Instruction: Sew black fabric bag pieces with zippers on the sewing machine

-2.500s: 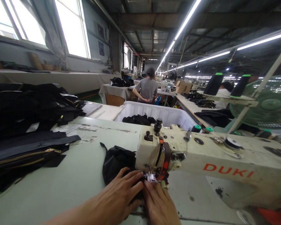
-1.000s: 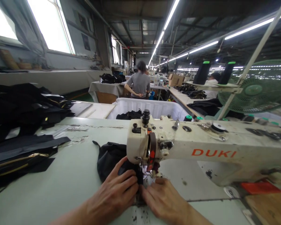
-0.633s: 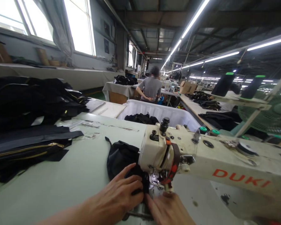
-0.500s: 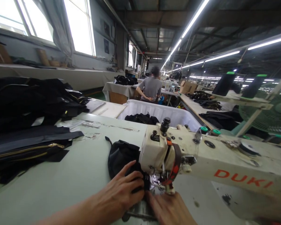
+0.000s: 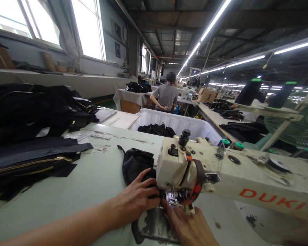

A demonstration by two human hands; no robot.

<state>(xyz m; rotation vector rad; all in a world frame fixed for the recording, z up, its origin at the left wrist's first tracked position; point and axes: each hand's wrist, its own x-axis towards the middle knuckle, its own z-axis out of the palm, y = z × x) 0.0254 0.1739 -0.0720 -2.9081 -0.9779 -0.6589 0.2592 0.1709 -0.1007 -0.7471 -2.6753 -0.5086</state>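
A gathered black fabric piece, with a short cord-like end at its far corner, lies on the pale table left of the sewing machine head. My left hand rests over its near part, fingers curled down onto the cloth beside the presser foot. Close in front of the foot, the fingertips of my right hand meet the near edge of the same cloth; its other fingers are partly hidden under the machine. Bare, worn metal of the machine bed shows between my hands.
Piled black fabric pieces, some with gold zippers, cover the table's left side. Behind the machine stands a white bin with black cloth inside. A person stands beyond it, back turned. Thread cones and a green fan are at right.
The black fabric piece and my left hand have moved slightly away from me along the machine, uncovering more of the metal bed. My right hand stays by the presser foot. The view has shifted a little.
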